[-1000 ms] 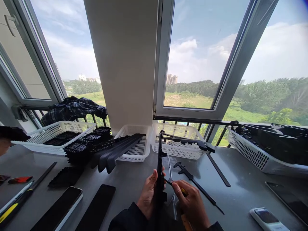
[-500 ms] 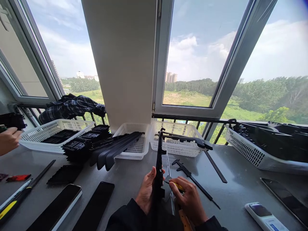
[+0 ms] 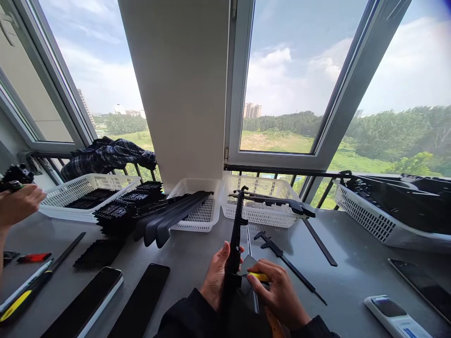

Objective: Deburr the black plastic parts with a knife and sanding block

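Observation:
My left hand [image 3: 215, 277] is closed round a long black plastic strip [image 3: 237, 234] with small clips along its side. The strip points away from me, its far end in front of a white basket. In my right hand [image 3: 280, 293] is a small yellow-handled tool [image 3: 260, 276], pinched between thumb and fingers. Its thin metal tip is at the strip's right edge, just below my left fingers; whether it touches cannot be made out. Under my hands lies a metal ruler-like strip [image 3: 249, 239], partly hidden, and an orange-brown object [image 3: 274, 324] shows below my right hand.
Black calipers [image 3: 278, 253] lie to the right. White baskets [image 3: 190, 229] line the window side, with black strips [image 3: 165, 230] and stacked black parts [image 3: 120, 211] beside them. Two phones [image 3: 141, 295] lie at front left. A co-worker's hand [image 3: 21, 202] holds a black part at far left.
The tool tip has moved nearer to me along the strip's edge. The strip's far end has swung slightly right. The co-worker's hand has moved further into view.

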A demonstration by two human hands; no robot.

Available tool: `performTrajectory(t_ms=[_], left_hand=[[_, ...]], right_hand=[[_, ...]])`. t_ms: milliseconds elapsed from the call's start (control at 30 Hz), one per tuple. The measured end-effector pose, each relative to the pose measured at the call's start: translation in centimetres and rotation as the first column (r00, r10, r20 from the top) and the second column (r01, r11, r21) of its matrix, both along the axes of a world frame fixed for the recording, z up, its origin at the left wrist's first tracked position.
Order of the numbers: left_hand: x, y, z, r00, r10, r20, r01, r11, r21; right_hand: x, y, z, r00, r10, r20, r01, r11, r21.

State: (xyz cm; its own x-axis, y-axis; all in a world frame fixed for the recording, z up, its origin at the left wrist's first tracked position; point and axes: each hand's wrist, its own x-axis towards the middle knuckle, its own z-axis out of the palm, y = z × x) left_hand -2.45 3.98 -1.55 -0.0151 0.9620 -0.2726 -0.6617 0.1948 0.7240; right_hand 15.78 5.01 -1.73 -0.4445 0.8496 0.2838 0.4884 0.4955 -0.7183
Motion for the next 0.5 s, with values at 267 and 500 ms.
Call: performTrajectory(t_ms=[267,500], left_hand=[[-0.2,0.2,-0.7,0.997,0.046,0.066,-0.044,0.999,-0.032],[-0.4,-0.1,0.0,0.967,-0.062,0.245,0.083,0.993,-0.078]], right_hand=[[-0.5,0.5,-0.7,0.997,-0.071,0.001,0.071,0.997,-0.007],[-0.4,1.1,-1.6,0.992,-0.125,-0.002,0.125,0.992,-0.030]])
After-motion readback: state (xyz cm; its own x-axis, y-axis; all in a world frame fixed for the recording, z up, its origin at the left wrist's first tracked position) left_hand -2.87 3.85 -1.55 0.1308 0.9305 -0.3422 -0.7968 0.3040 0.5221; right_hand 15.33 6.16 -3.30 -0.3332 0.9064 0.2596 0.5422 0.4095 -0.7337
